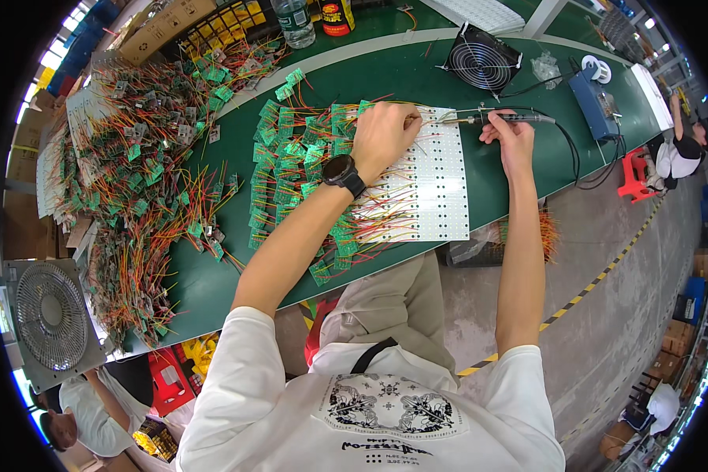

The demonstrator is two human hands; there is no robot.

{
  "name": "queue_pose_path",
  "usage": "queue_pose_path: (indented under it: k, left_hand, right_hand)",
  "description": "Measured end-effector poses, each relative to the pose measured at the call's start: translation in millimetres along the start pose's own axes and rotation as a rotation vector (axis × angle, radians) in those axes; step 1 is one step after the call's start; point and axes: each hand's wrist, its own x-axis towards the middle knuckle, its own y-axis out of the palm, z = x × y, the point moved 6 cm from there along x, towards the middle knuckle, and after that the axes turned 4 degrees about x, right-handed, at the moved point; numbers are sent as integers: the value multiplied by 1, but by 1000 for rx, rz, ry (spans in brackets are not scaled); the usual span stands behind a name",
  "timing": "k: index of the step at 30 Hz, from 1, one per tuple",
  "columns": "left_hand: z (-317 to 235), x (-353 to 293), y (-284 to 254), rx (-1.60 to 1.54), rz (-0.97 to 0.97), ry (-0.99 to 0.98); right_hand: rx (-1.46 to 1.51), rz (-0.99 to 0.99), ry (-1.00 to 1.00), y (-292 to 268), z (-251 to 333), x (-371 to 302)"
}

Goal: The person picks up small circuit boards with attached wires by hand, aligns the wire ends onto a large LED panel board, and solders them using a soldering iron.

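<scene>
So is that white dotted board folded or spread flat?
Spread flat. The white board lies on the green table, its dotted rows showing.

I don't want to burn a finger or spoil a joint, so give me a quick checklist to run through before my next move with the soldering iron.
1. Soldering iron held in the right hand: ok.
2. White perforated board lying flat on the green table: ok.
3. Left hand well away from the iron's front end: not ok, its fingers look close.
4. Black cable clear of the board: ok, it loops off to the right.
5. Red and yellow wires soundly joined to the board: cannot tell, too small.
6. Iron at working heat: cannot tell, nothing visible shows it.
</scene>
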Motion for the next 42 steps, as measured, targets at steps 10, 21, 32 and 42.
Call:
queue_pose_path:
  k: [10, 21, 32, 42]
  left_hand:
    - [-1, 0, 0, -11, 11, 2]
    - [-1, -3, -2, -22, -38, 49]
    - [0, -4, -3, 10, -60, 51]
    - [-2, -4, -2, -6, -82, 76]
  right_hand:
    - [120, -79, -2, -7, 2, 0]
    - [111, -71, 20, -2, 1, -2]
    - [38, -11, -12, 0, -1, 1]
    - [40, -12, -7, -2, -1, 0]
